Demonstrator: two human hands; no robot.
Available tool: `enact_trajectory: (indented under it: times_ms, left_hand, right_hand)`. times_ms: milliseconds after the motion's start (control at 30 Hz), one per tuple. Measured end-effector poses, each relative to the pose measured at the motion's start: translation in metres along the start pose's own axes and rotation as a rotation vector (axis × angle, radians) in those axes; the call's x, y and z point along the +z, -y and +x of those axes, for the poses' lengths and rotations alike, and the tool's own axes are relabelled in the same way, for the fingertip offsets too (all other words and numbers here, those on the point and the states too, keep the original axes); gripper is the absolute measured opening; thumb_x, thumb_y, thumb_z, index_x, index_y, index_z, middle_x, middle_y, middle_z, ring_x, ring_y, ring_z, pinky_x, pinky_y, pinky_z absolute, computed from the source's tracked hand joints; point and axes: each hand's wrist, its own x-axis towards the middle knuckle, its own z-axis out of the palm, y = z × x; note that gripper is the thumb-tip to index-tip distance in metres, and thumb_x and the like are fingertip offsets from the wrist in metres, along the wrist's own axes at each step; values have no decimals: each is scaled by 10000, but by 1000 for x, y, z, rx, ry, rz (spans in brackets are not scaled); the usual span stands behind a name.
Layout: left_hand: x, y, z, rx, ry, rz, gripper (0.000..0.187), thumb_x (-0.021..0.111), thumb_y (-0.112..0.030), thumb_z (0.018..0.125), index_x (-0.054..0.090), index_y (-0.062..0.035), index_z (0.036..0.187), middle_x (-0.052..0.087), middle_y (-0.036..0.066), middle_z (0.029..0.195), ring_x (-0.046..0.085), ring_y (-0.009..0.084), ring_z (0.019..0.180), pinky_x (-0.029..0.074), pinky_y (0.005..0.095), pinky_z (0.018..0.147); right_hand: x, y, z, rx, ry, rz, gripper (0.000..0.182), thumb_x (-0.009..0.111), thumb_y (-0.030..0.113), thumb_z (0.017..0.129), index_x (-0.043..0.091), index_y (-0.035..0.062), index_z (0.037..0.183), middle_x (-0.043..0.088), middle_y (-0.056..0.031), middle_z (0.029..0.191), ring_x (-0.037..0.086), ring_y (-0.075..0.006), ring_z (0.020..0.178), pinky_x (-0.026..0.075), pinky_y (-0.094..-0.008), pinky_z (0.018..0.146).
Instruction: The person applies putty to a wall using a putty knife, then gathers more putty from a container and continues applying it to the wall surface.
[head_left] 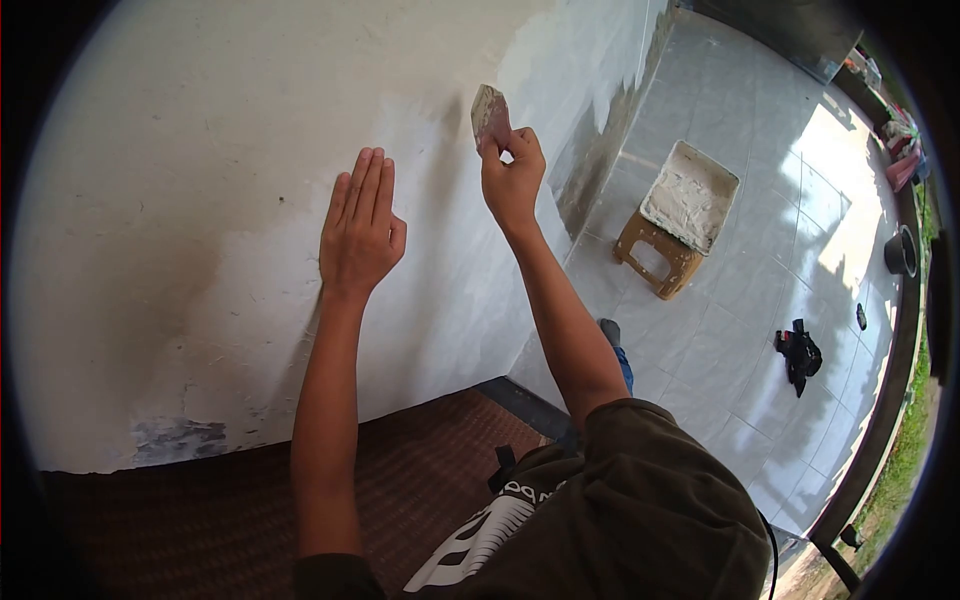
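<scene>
My left hand (361,225) is raised in front of the pale wall (250,200), its fingers stretched upward side by side and its back toward the camera. Whether its palm touches the wall cannot be made out. To its right, my right hand (513,180) pinches a small flat scraper (490,118), smeared with whitish material, between thumb and fingers. The scraper points upward, near the wall. The wall has lighter smooth patches, brownish stains and a peeling grey patch (180,438) low on the left.
A tray (690,197) of white paste rests on a brown stool (657,254) on the grey tiled floor (700,330). A black item (799,357) and a dark bucket (900,251) lie farther right. Brown woven surface (400,470) runs along the wall's lower edge.
</scene>
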Motion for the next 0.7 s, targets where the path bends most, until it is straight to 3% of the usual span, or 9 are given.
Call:
enact_trajectory:
  times_ms: [67,167,300,433,467,533,633,667,700]
  left_hand:
    - [0,0,1,2,0,1,595,510,-61,831,486,8,1422,479,102,1507,387,195,1444,294,415,1195]
    - [-1,0,0,5,1,11,591,506,-63,832,488,9,1419,480,102,1506,391,196,1441,290,414,1196]
    - [-2,0,1,-9,-7,-12,589,499,-62,833,490,8,1418,481,101,1506,392,198,1441,288,416,1193]
    - [1,0,0,-12,-35,-6,584,482,-52,836,493,6,1417,488,102,1500,395,202,1440,289,420,1191]
    - [0,1,-1,-15,-40,-6,584,482,-52,836,493,6,1417,488,102,1500,395,202,1440,289,420,1191]
    - [0,2,-1,5,-63,-19,609,507,-75,817,486,8,1421,478,102,1508,377,198,1451,231,405,1225]
    - [-8,3,-2,4,-91,-176,610,491,-2,811,486,15,1421,505,109,1485,404,217,1436,277,437,1194]
    - [-11,4,-4,2,-90,-172,610,491,-2,811,486,15,1421,505,109,1485,404,217,1436,277,437,1194]
    - [-15,5,-5,8,-80,-166,615,496,4,806,484,19,1421,504,115,1485,404,223,1436,272,439,1197]
  right_hand:
    - [12,-4,-5,5,-1,-19,151,614,-16,883,701,-34,1004,515,-72,852,521,-156,690,462,-315,576]
    - [29,-7,-16,-190,11,-342,381,631,-33,850,636,-12,1230,510,-95,875,552,-242,728,478,-348,548]
    - [50,-7,-37,-285,19,-510,424,656,-35,785,623,-33,1208,534,-102,936,567,-280,854,504,-379,547]
    - [53,5,-61,-250,96,-558,407,651,-27,782,607,-58,1186,546,-111,969,563,-294,861,524,-387,565]
    - [55,9,-70,-209,98,-510,448,646,-62,762,619,-18,1207,541,-122,931,554,-302,817,498,-406,611]
    - [44,19,-85,-195,164,-447,429,631,-69,795,635,-9,1220,523,-106,906,541,-251,763,489,-369,607]
    - [18,33,-80,-87,180,-147,401,618,-65,841,656,9,1233,495,-82,878,506,-188,703,470,-326,606]
    - [15,31,-67,-111,114,-110,376,606,-55,877,670,27,1238,470,-62,868,468,-145,673,452,-301,603]
    - [13,29,-51,-69,60,-134,371,605,-48,881,665,24,1240,479,-70,880,481,-159,675,455,-309,601]
